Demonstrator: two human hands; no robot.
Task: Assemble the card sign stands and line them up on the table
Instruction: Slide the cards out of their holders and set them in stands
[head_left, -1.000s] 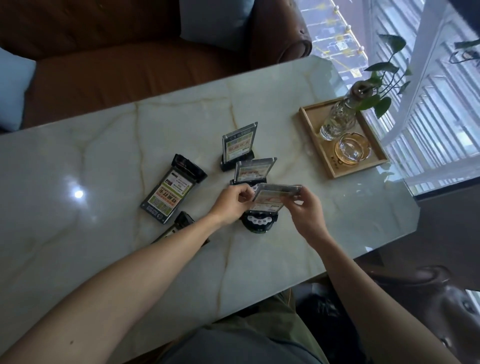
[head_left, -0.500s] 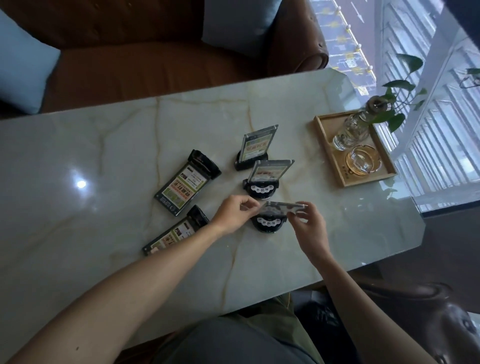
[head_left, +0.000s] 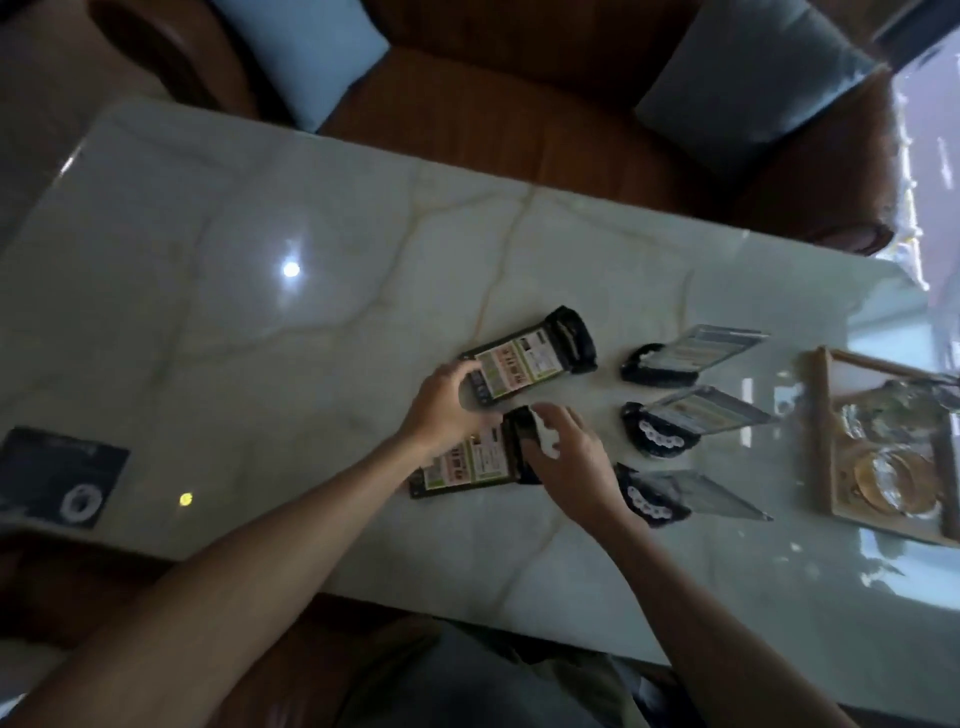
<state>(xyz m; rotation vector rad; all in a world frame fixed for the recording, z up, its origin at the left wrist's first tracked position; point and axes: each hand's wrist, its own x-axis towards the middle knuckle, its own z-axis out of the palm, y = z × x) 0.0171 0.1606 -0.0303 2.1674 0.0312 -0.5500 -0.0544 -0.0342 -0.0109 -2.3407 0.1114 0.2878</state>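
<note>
Both hands have left the third stand, now upright in the row at right of centre, and reached the two flat stands mid-frame. Left hand lies on the farther flat stand, its grip loose; right hand pinches the base of the nearer flat stand. Best to steady the card, then swing the base square before standing it on the surface, beside the row.

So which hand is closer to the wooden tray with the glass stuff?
The right hand. It sits on the black base of a flat-lying sign, nearer the wooden tray at the table's right end. The left hand is farther left, at the other flat sign's edge.
</note>
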